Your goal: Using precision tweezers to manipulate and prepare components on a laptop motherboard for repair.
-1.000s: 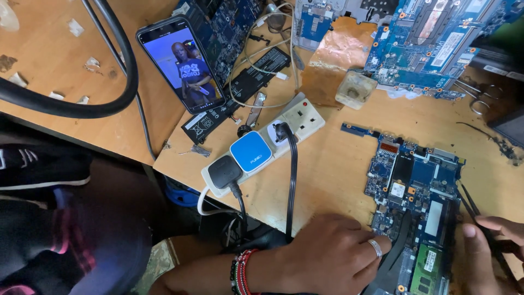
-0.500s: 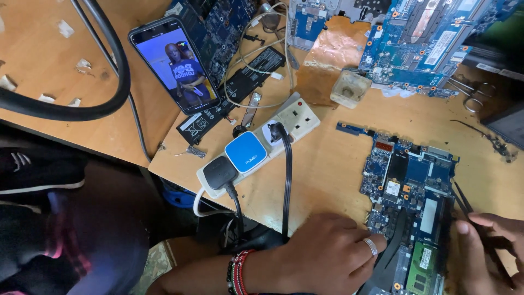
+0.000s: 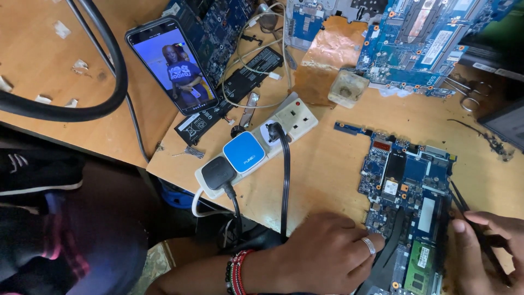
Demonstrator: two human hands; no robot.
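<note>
Left hand (image 3: 322, 254) lies flat, fingers together, touching the blue laptop circuit board (image 3: 406, 202) at the table's near edge; right hand (image 3: 483, 251) pinches black tweezers (image 3: 464, 205) along its right side.

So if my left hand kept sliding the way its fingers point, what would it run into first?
The left hand points right, fingertips already at the blue circuit board's lower edge. It would likely meet that board first, then the right hand holding tweezers.

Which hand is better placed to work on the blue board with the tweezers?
Right, probably. The right hand already grips the tweezers at the board edge, while the left hand lies flat on the board's lower left, bracing it.
</note>
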